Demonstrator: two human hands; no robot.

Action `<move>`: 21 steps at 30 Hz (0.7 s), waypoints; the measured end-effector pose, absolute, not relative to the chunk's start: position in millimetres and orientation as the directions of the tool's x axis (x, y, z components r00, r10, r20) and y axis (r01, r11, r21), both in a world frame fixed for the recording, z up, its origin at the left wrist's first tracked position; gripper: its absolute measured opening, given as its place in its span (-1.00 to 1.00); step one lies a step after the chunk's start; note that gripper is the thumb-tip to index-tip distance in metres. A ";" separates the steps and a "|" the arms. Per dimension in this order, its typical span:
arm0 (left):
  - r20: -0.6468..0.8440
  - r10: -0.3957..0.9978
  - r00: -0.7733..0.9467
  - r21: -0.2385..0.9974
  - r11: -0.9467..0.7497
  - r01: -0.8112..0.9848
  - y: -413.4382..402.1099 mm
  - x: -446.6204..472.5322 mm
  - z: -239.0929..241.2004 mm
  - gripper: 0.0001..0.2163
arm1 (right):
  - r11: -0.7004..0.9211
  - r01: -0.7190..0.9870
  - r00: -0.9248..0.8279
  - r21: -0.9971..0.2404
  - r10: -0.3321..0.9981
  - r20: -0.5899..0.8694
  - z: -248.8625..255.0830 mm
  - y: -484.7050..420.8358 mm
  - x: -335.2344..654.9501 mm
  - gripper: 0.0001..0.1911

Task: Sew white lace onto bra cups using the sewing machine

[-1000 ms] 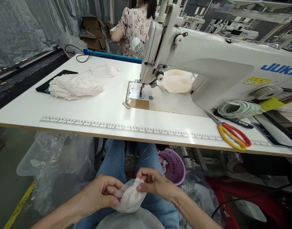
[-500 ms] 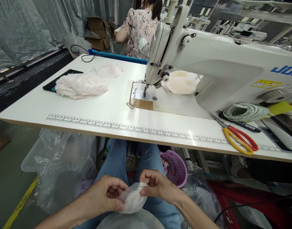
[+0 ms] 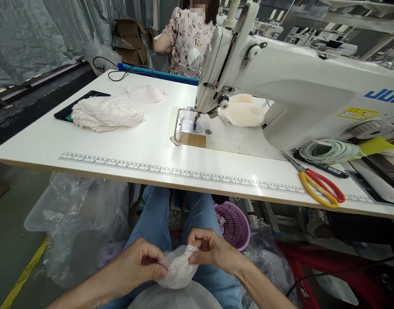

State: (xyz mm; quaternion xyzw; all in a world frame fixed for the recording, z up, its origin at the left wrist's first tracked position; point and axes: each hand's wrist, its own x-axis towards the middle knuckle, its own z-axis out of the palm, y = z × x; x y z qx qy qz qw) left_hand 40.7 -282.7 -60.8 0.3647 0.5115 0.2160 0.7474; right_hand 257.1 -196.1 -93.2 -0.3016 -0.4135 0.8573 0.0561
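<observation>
Pinching sheer white lace-trimmed fabric (image 3: 177, 277) above blue denim-clad legs (image 3: 155, 216): left hand (image 3: 147, 259), fingers curled, gripping one side; right hand (image 3: 211, 251), likewise curled, gripping the other

Fingertips of the right hand (image 3: 213, 252) are hidden behind the white cloth (image 3: 177, 275). The sewing machine (image 3: 300, 73) runs off the right edge (its blue lettering (image 3: 384, 96) clipped). A lace stack (image 3: 108, 113) partly covers a flat dark object (image 3: 64, 113); the yellow label (image 3: 357, 113) bears print too small to read.
</observation>
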 end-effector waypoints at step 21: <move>-0.661 0.634 0.401 0.719 0.689 0.095 -290.5 35.9 -60.5 -0.82 | -0.622 0.208 -0.793 -0.755 0.345 -0.502 -98.8 -200.9 250.0 -0.71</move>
